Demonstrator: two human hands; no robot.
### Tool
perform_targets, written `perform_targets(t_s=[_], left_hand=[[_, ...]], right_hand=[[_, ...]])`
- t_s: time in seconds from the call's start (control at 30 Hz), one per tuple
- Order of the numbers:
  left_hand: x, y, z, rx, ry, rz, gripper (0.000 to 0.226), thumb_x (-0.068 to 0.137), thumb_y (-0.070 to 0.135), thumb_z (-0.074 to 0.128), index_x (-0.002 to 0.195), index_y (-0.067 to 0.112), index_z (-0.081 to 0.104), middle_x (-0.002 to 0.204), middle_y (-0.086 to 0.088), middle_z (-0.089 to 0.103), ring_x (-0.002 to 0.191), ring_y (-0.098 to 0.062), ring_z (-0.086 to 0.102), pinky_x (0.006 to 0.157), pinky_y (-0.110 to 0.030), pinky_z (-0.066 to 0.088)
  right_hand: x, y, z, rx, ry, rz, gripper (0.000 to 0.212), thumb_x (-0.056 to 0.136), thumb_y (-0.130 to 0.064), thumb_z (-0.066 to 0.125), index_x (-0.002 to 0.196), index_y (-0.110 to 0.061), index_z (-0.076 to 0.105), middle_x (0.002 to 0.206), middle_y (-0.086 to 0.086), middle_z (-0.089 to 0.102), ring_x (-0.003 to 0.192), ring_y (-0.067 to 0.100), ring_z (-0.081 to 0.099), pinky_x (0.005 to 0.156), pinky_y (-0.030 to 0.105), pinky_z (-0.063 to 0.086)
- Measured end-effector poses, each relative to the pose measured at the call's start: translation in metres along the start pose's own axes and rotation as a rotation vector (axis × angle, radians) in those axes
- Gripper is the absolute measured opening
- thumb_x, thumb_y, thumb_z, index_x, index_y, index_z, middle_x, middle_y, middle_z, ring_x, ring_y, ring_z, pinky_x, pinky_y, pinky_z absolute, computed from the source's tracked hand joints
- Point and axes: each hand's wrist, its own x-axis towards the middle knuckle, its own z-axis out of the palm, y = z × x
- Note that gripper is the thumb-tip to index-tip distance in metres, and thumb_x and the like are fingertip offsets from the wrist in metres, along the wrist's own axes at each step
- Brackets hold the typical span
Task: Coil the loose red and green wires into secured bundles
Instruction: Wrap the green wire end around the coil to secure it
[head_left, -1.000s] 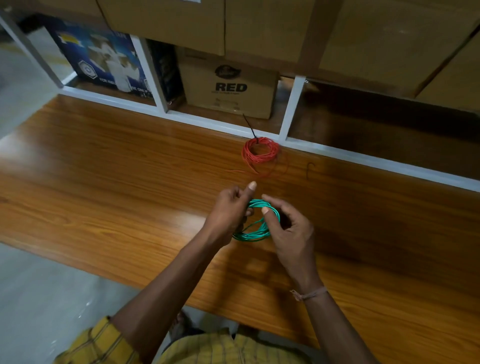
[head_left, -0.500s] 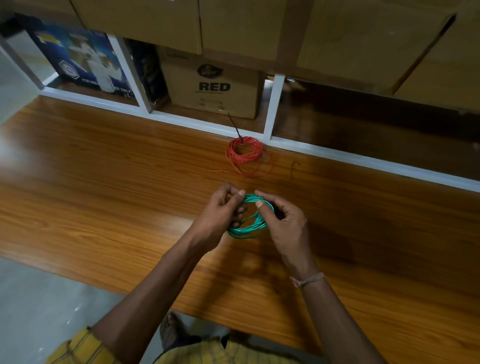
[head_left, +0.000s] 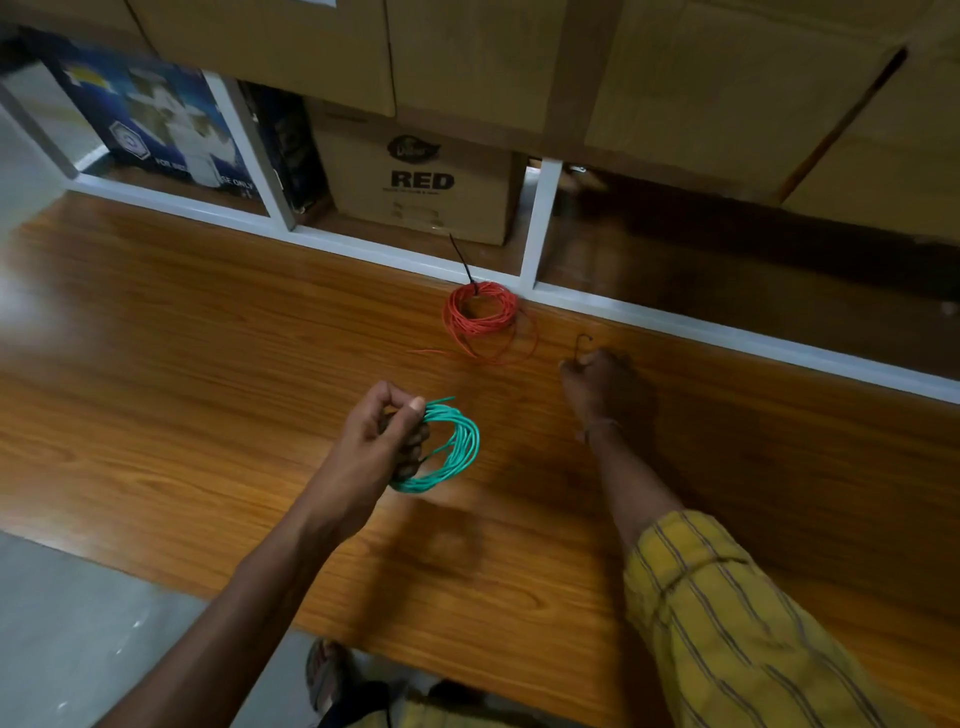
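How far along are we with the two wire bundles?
Done: the red coil lies on the table with a black tie through it. In hand: the left hand grips the coiled green wire, no tie visible on it. Left: the right hand reaches the small dark tie; securing the green remains.

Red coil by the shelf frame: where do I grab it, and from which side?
Grip the red coil across its near arc, coming from above on the person's side. It lies flat on the table, so the ring is open to a pinch there. At its far edge a black tie sticks up and the white shelf frame crowds it. A loose red tail trails at the near side.
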Motion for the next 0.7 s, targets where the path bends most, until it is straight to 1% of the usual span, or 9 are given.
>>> perform_targets(t_s=[0.1,0.2,0.3,0.37,0.4,0.47,0.5,0.6,0.7], left_hand=[[-0.007,-0.002,-0.01,-0.009,0.008,-0.005,0.017,0.11,0.019,0.053,0.095,0.013,0.047,0.073,-0.003,0.042,0.056,-0.009,0.032,0.05,-0.022,0.029],[-0.012,0.001,-0.018,-0.003,0.01,-0.001,0.018,0.111,0.021,0.052,0.096,0.013,0.048,0.073,-0.002,0.043,0.057,-0.009,0.033,0.05,-0.023,0.03],[-0.015,0.007,-0.025,-0.009,0.019,0.007,0.017,0.111,0.02,0.051,0.096,0.014,0.047,0.072,-0.001,0.046,0.057,-0.009,0.035,0.051,-0.022,0.031],[-0.016,0.011,-0.029,-0.017,0.015,0.016,0.016,0.111,0.021,0.051,0.096,0.015,0.048,0.072,-0.001,0.047,0.057,-0.009,0.036,0.051,-0.021,0.031],[-0.016,0.014,-0.031,-0.02,0.007,0.021,0.016,0.111,0.021,0.051,0.097,0.014,0.048,0.072,-0.001,0.047,0.057,-0.009,0.036,0.051,-0.021,0.031],[-0.018,0.018,-0.038,-0.021,-0.013,0.03,0.014,0.111,0.021,0.05,0.102,0.011,0.047,0.073,-0.001,0.047,0.059,-0.011,0.034,0.053,-0.024,0.03],[-0.018,0.019,-0.041,-0.015,-0.022,0.033,0.012,0.112,0.02,0.05,0.105,0.011,0.047,0.073,-0.001,0.048,0.06,-0.011,0.034,0.053,-0.024,0.03],[-0.019,0.023,-0.052,0.01,-0.047,0.043,0.013,0.113,0.019,0.05,0.103,0.012,0.047,0.074,0.001,0.052,0.06,-0.011,0.038,0.053,-0.022,0.033],[-0.018,0.026,-0.065,0.032,-0.075,0.05,0.016,0.113,0.022,0.052,0.098,0.019,0.051,0.076,0.001,0.054,0.061,-0.009,0.043,0.053,-0.022,0.037]], right_hand=[[0.011,-0.01,0.017,-0.1,0.08,0.039,0.029,0.094,-0.044,0.063,0.101,-0.019,0.075,0.105,0.011,0.074,0.099,0.032,0.069,0.087,0.042,0.056],[0.009,-0.019,0.02,-0.15,0.076,0.081,0.033,0.099,-0.035,0.062,0.113,-0.007,0.073,0.114,0.017,0.072,0.11,0.038,0.067,0.09,0.046,0.052],[0.015,-0.005,0.038,-0.2,0.014,0.031,0.034,0.098,-0.037,0.058,0.11,-0.009,0.073,0.109,0.016,0.073,0.103,0.035,0.069,0.09,0.049,0.057],[0.008,0.003,0.033,-0.058,-0.061,-0.035,0.027,0.101,-0.036,0.056,0.102,-0.014,0.072,0.099,0.01,0.075,0.092,0.029,0.071,0.083,0.047,0.06],[-0.008,-0.001,0.017,0.109,-0.114,-0.056,0.022,0.103,-0.032,0.057,0.101,-0.015,0.071,0.096,0.008,0.074,0.089,0.027,0.072,0.079,0.044,0.061],[-0.044,-0.016,-0.022,0.451,-0.25,-0.064,0.015,0.106,-0.024,0.059,0.107,-0.012,0.067,0.097,0.007,0.073,0.087,0.02,0.072,0.07,0.031,0.06],[-0.062,-0.025,-0.043,0.552,-0.303,-0.091,0.012,0.106,-0.022,0.06,0.108,-0.012,0.067,0.097,0.006,0.073,0.084,0.017,0.071,0.069,0.027,0.059],[-0.111,-0.052,-0.103,0.687,-0.422,-0.261,0.008,0.102,-0.017,0.067,0.11,-0.016,0.07,0.095,0.004,0.074,0.082,0.014,0.072,0.075,0.03,0.062],[-0.155,-0.079,-0.156,0.666,-0.484,-0.484,0.014,0.098,-0.014,0.071,0.112,-0.015,0.076,0.095,0.005,0.077,0.084,0.015,0.075,0.076,0.027,0.063]])
